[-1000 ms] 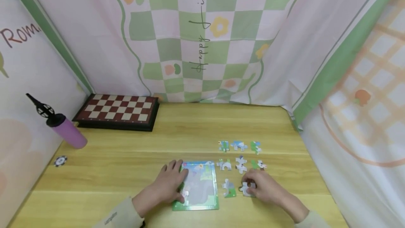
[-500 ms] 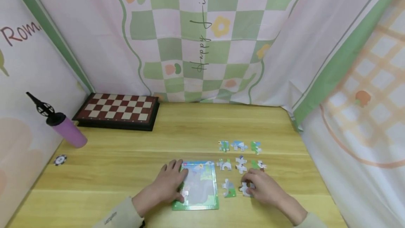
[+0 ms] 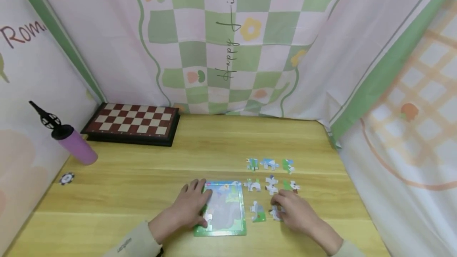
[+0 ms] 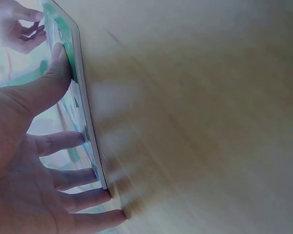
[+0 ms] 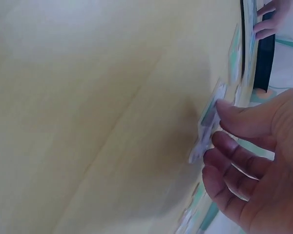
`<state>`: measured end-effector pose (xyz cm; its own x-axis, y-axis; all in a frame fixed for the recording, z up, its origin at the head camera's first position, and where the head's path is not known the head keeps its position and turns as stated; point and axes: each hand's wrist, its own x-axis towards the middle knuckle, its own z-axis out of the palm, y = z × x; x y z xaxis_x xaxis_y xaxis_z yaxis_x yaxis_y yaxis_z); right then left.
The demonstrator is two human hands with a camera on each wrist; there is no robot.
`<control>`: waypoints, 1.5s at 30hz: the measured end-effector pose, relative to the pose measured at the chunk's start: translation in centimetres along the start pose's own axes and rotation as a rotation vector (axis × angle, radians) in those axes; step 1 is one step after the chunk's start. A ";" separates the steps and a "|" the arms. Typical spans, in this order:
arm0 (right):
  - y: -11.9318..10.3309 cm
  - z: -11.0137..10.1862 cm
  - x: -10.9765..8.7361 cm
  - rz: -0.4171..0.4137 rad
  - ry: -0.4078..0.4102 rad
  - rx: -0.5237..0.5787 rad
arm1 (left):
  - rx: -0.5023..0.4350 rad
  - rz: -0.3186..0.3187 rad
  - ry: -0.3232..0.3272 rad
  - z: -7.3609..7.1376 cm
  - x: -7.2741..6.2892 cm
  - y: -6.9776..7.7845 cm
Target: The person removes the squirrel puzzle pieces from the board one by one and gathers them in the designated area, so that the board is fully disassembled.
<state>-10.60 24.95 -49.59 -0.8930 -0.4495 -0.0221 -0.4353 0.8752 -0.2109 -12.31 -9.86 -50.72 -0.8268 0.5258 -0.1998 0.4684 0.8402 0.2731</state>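
Note:
My left hand point(image 3: 187, 206) rests on the left side of a puzzle tray point(image 3: 220, 233) with a green and blue border. In the left wrist view, the thumb point(image 4: 58, 73) presses the tray's rim while the other fingers stretch out spread along it. A pale puzzle piece point(image 3: 209, 218) lies inside the tray near the thumb. My right hand point(image 3: 296, 211) pinches a grey puzzle piece point(image 3: 275, 213) at the table, partly covered by the fingers. Seen from the right wrist, thumb and curled fingers meet that piece point(image 5: 205, 131). A grey and green piece point(image 3: 258, 212) lies just left of it.
Several puzzle pieces lie in rows right of the tray, among them a blue one point(image 3: 269, 164) and a green one point(image 3: 292, 185). A chessboard point(image 3: 133, 120) is at the back left, with a purple pump point(image 3: 76, 146) and a round chip point(image 3: 66, 178) nearby.
My right hand has shifted slightly left, and its fingers now cover more of the grey puzzle piece. My left hand stays on the tray.

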 end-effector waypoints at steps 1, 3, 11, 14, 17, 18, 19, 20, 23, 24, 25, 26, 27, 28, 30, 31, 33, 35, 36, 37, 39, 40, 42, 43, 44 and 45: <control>-0.2 -0.1 0.0 -0.012 0.010 -0.012 | 0.001 0.000 -0.002 0.0 0.0 0.0; -0.7 -0.2 0.3 -0.043 0.050 -0.028 | 0.003 -0.001 -0.002 -0.1 -0.1 0.0; -5.6 -0.5 3.2 -0.218 0.091 0.095 | 0.010 -0.004 0.010 -0.5 -0.2 0.0; -7.9 -0.2 4.4 -0.271 -0.007 0.170 | 0.009 -0.003 0.003 -0.5 -0.3 0.1; -10.1 0.2 5.4 -0.294 -0.105 0.199 | 0.022 -0.002 0.005 -0.4 -0.2 0.1; -10.7 0.3 5.7 -0.300 -0.134 0.196 | 0.026 0.000 0.009 -0.4 -0.2 0.1; -11.3 0.5 6.0 -0.308 -0.154 0.184 | 0.031 0.002 0.013 -0.4 -0.2 0.1; -11.8 0.8 6.2 -0.316 -0.167 0.168 | 0.035 0.004 0.016 -0.3 -0.2 0.1; -12.8 1.7 6.7 -0.333 -0.192 0.127 | 0.045 0.014 0.023 -0.3 -0.2 0.0; -13.0 2.0 6.8 -0.341 -0.193 0.117 | 0.044 0.016 0.021 -0.3 -0.2 0.0; -13.2 2.3 6.9 -0.350 -0.190 0.108 | 0.042 0.017 0.019 -0.3 -0.2 0.0; -13.4 2.6 7.0 -0.361 -0.185 0.100 | 0.039 0.016 0.015 -0.3 -0.2 0.0; -13.6 2.7 7.1 -0.376 -0.180 0.096 | 0.036 0.017 0.011 -0.3 -0.2 -0.1; -13.8 2.8 7.1 -0.391 -0.172 0.089 | 0.032 0.017 0.007 -0.3 -0.2 -0.1; -14.2 2.9 7.1 -0.416 -0.156 0.075 | 0.024 0.018 0.002 -0.3 -0.2 -0.2; -14.4 2.9 7.1 -0.423 -0.150 0.070 | 0.023 0.021 0.001 -0.3 -0.1 -0.3; -14.7 2.9 7.0 -0.429 -0.143 0.059 | 0.025 0.030 0.004 -0.2 -0.1 -0.4; -14.8 2.9 7.0 -0.426 -0.137 0.045 | 0.026 0.037 0.011 0.0 -0.1 -0.6; -14.9 2.9 7.0 -0.425 -0.133 0.038 | 0.028 0.040 0.015 0.0 -0.1 -0.7; -14.9 2.9 7.0 -0.424 -0.130 0.032 | 0.023 0.041 0.016 0.1 -0.2 -0.8; -14.9 3.1 7.1 -0.426 -0.123 0.021 | 0.006 0.046 0.012 0.1 -0.2 -1.0; -14.9 3.2 7.1 -0.428 -0.121 0.017 | -0.004 0.048 0.007 0.1 -0.3 -1.1; -14.8 3.3 7.2 -0.431 -0.119 0.011 | -0.026 0.055 -0.006 0.2 -0.3 -1.3; -14.8 3.4 7.2 -0.433 -0.116 0.008 | -0.041 0.059 -0.017 0.2 -0.3 -1.5; -14.8 3.5 7.2 -0.433 -0.115 0.004 | -0.053 0.066 -0.028 0.2 -0.3 -1.6; -14.9 3.5 7.2 -0.432 -0.113 0.001 | -0.057 0.072 -0.038 0.2 -0.3 -1.8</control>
<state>-10.16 8.10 -50.01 -0.6107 -0.7909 -0.0386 -0.7658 0.6023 -0.2251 -12.82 -11.50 -51.37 -0.7783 0.5906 -0.2131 0.5070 0.7915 0.3413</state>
